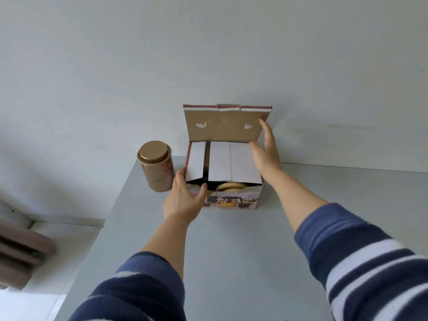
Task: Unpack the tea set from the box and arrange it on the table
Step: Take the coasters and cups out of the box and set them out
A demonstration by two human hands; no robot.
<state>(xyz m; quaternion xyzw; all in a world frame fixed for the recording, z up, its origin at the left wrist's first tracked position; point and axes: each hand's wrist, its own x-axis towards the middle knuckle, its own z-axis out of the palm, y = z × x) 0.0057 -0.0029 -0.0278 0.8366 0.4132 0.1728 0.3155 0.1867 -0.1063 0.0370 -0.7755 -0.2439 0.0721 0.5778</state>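
Note:
A printed cardboard tea set box (234,200) stands at the far side of the grey table (231,251). Its brown lid flap (227,123) is raised upright against the wall. White inner flaps (222,161) cover most of the opening. A tan round lid (230,186) shows in the gap at the front. My left hand (183,198) grips the box's front left corner, thumb over the rim. My right hand (265,151) rests with spread fingers on the right inner flap and the lid's right edge.
A gold tea canister (156,166) with a round lid stands just left of the box, near the table's left edge. A white wall rises right behind the box. A brown slatted object (20,251) sits below at the left.

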